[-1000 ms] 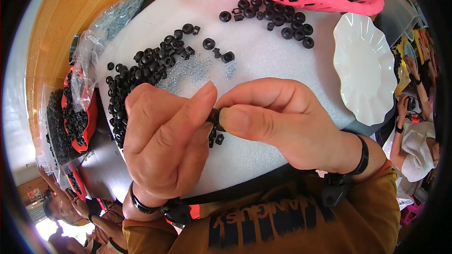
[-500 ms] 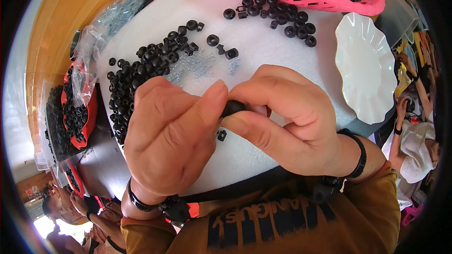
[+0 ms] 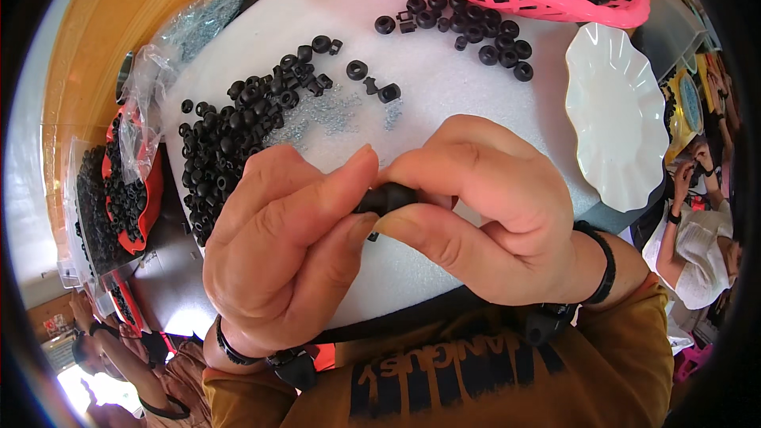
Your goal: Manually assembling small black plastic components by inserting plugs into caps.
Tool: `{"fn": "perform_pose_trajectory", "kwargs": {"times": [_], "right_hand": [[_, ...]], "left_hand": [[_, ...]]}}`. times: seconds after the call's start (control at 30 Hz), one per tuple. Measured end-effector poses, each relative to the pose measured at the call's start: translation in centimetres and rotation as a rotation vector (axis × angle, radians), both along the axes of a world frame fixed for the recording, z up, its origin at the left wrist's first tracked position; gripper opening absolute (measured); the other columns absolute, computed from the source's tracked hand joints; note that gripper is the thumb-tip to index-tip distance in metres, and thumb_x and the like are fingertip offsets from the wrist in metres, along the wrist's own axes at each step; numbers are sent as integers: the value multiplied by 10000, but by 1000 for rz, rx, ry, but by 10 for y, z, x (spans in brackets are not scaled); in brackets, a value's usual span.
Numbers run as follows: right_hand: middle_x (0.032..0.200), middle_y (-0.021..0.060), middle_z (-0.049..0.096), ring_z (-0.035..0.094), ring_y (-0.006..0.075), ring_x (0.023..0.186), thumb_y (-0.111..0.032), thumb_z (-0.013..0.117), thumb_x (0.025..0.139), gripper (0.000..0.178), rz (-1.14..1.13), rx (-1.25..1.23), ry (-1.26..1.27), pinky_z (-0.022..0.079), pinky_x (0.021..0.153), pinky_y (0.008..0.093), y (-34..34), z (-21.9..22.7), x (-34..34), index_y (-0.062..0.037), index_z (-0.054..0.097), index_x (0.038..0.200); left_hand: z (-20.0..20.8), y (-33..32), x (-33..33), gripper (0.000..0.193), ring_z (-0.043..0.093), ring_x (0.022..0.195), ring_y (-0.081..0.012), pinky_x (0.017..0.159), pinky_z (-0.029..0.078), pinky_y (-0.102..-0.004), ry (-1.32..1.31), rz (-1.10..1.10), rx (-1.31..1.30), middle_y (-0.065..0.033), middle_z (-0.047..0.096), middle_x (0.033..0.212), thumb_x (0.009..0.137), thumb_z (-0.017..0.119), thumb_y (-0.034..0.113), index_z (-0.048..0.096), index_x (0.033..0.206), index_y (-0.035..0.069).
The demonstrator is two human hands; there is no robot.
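Note:
Over the near middle of a white foam sheet [image 3: 444, 63], my left hand [image 3: 285, 242] and my right hand [image 3: 491, 210] meet at a small black plastic part [image 3: 395, 198]. My right thumb and forefinger pinch its right end. The left thumb and forefinger close on its left end; much of the part is hidden by fingers. Beyond my left hand spreads a heap of small black parts [image 3: 238, 123], some ring-shaped, some rounded. Tiny clear pieces [image 3: 321, 115] lie scattered beside the heap. A few loose black rings [image 3: 357, 70] sit nearer the middle.
A pink basket [image 3: 507, 0] of black parts stands at the far right, more black rings [image 3: 489, 54] before it. Right of these is a white scalloped dish [image 3: 614, 119]. Plastic bags [image 3: 151, 71] and a red tray [image 3: 154, 198] lie left. Other people sit at both sides.
My left hand has shifted slightly left and down, its thumb and forefinger parting a little, so more of the black part shows between my hands. My right hand stays nearly in place.

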State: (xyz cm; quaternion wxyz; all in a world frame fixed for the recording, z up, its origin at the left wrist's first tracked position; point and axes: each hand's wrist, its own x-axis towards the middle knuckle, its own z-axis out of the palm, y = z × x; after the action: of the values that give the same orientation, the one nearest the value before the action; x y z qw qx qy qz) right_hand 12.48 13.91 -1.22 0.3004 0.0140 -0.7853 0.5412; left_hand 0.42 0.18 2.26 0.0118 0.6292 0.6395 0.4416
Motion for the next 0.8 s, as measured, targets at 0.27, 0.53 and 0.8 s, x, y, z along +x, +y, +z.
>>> {"fn": "perform_pose_trajectory", "kwargs": {"times": [0.27,0.53,0.8], "right_hand": [[703,66,553,483,154,587,-88,679,735,222,-2,21,18,367,527,252,2,0,1,17,617,921],[698,61,562,484,137,581,-58,677,741,189,76,-194,-66,365,541,246,1,1,0,22,621,902],[743,61,561,489,113,625,-34,662,757,206,105,-278,-74,369,549,228,-1,-3,0,33,608,944]], "left_hand": [[11,-10,13,267,554,892,-223,800,415,-300,-8,199,-286,-167,581,964,804,553,75,602,1037,-46],[-1,-2,0,342,479,629,-199,577,379,-304,112,52,-75,-97,556,774,691,570,-72,592,1031,-60],[-12,2,-5,291,494,675,-222,623,396,-328,297,38,28,-123,549,802,738,531,-46,578,1024,-73]]}}
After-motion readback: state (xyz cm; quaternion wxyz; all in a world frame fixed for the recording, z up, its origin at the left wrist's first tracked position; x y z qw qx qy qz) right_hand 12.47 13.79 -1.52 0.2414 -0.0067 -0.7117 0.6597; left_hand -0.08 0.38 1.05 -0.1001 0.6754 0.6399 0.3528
